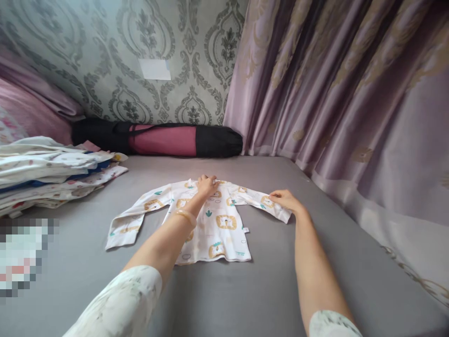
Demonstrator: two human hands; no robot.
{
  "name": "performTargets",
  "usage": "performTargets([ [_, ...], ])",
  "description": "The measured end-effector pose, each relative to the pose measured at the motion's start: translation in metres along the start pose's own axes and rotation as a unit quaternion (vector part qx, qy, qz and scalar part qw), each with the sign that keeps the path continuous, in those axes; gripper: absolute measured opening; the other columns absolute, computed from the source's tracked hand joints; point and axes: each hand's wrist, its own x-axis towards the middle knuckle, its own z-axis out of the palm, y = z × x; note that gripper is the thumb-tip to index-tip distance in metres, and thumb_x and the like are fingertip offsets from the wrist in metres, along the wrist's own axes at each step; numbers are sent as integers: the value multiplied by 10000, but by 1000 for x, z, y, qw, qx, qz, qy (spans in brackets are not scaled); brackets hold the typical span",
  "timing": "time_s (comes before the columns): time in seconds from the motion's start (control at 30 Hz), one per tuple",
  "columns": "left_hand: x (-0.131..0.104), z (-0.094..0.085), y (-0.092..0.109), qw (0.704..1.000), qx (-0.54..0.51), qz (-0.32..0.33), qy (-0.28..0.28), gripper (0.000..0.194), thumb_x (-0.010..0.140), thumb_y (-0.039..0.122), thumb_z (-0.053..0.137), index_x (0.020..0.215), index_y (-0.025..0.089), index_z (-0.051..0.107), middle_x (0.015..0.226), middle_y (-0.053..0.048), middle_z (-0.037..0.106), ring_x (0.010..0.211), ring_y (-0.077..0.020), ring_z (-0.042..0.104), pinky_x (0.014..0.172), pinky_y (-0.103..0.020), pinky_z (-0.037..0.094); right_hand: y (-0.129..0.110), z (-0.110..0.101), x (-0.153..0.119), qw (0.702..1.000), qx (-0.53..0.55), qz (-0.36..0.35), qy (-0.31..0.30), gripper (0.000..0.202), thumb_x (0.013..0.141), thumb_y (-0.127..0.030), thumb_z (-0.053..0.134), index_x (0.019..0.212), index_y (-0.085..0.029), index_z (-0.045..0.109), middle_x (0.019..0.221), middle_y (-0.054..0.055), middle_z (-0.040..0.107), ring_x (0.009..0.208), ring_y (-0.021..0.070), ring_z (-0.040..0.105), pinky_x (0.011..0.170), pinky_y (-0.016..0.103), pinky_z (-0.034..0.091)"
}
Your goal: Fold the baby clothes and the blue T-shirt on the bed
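A small white long-sleeved shirt with yellow lion faces and green leaves lies spread on the grey bed surface. Its neckline points away from me and both sleeves stretch outward. At the neckline, my left hand has its bent fingers closed on the fabric; a pale bangle circles that wrist. My right hand pinches the upper edge of the right-side sleeve near its cuff. The left-side sleeve lies bent down toward me, untouched. My forearm covers part of the shirt's left side.
A stack of folded clothes sits at the left. Against the patterned wall lies a long black and dark pink bag. Purple curtains hang along the right edge of the grey bed. A blurred patch covers something at the lower left.
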Motion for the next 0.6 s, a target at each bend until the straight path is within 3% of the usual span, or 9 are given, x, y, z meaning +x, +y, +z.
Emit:
performTargets([
  [0.1,5,1,0,1000,-12,-24,-3,372,883,488,548,1193,323,671,1258,-117,561,1224,-334,493,995,-432,382,6,1,8,993,-79,-35,79,232,817,-319,605,933,-193,761,913,51,750,839,194,659,767,275,488],
  [0.27,5,1,2,998,-43,-53,5,287,874,443,588,1115,312,673,1220,-88,590,1211,-293,510,994,-409,378,3,6,10,949,-225,-43,219,294,936,-347,506,1085,-225,728,1096,95,681,1014,230,621,875,317,451],
  [0.47,-1,5,3,997,-51,-53,34,267,902,384,550,1133,302,654,1205,-99,568,1217,-293,496,1007,-425,366,6,13,4,935,-292,39,197,322,956,-265,473,1206,-221,672,1181,115,635,1088,244,601,899,331,436],
  [0.6,-7,8,3,996,-32,-24,77,341,899,365,562,1219,258,604,1244,-127,523,1197,-298,491,986,-413,376,7,7,-1,931,-254,148,216,398,955,-380,475,1250,-176,648,1216,161,635,1145,286,598,896,363,462],
])
